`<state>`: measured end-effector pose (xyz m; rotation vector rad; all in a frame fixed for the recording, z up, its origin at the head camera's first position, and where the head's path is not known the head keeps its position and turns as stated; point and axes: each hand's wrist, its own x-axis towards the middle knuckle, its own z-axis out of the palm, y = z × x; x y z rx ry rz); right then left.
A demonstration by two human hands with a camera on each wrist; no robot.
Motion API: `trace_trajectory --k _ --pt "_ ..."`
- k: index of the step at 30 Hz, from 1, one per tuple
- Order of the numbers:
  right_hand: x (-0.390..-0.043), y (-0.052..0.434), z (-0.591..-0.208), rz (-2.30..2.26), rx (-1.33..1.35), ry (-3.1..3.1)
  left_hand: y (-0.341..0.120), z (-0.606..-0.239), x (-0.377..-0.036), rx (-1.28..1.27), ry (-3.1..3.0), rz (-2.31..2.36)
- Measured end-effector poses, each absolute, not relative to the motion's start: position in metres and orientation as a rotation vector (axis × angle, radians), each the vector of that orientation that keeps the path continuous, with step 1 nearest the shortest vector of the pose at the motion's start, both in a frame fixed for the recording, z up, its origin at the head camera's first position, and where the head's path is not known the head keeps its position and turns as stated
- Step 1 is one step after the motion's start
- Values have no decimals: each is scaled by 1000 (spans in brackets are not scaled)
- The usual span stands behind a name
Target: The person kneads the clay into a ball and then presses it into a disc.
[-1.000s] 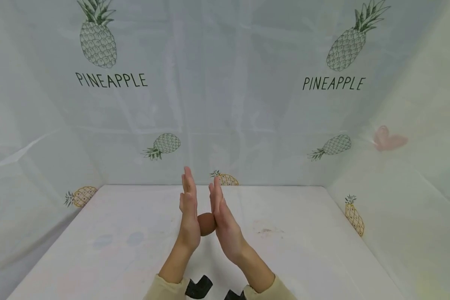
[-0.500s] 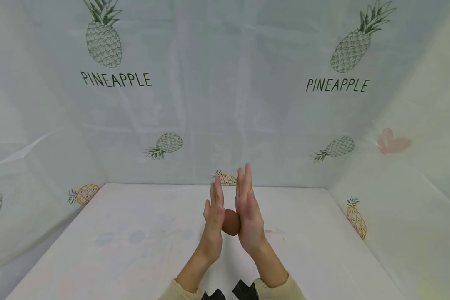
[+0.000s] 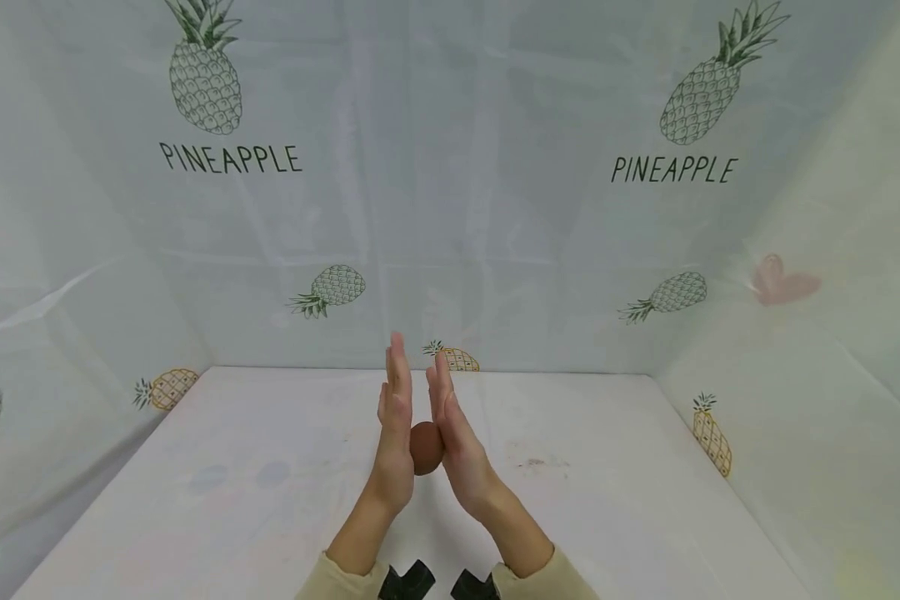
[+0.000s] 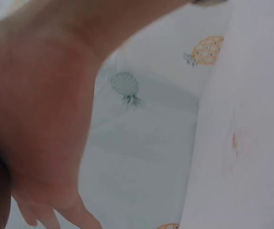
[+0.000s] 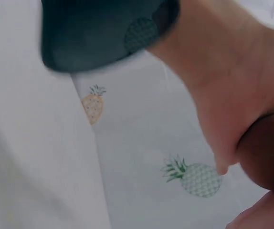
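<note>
Clay, a small brown ball (image 3: 426,448) of it as best I can judge, sits sandwiched between my two palms above the middle of the white table (image 3: 607,500). My left hand (image 3: 393,446) and right hand (image 3: 457,450) stand on edge, facing each other, fingers straight and pointing away from me, so the lump is pressed from both sides and not gripped by any curled finger. Flat palms like these suit rolling or rounding a soft lump, and I read the hold that way, though the material itself is my guess. On the right wrist view the ball (image 5: 266,152) shows as a dark brown curve against the heel of my right hand (image 5: 227,90); on the left wrist view my left palm (image 4: 36,109) fills most of the frame and only a dark sliver at the lower left edge hints at the ball. Beyond the hands, pale sheeting printed with pineapples (image 3: 202,83) walls the table on three sides. I see no container anywhere in these views, so nothing is held in one.
</note>
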<state>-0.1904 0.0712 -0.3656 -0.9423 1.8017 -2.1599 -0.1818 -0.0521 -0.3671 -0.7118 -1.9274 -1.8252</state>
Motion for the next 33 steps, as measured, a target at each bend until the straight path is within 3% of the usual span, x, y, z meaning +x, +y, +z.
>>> trace_trajectory --k 10,25,33 --pt "-177 77 -350 -2309 -1098 1785 -47 -374 -191 -642 -2008 -1869" --pt "-198 102 -352 -2518 -934 1904 -19 -378 -171 -936 -2006 -1778" --pt "-204 88 -366 -2425 -923 1793 -26 -372 -168 -873 -2001 -1656"
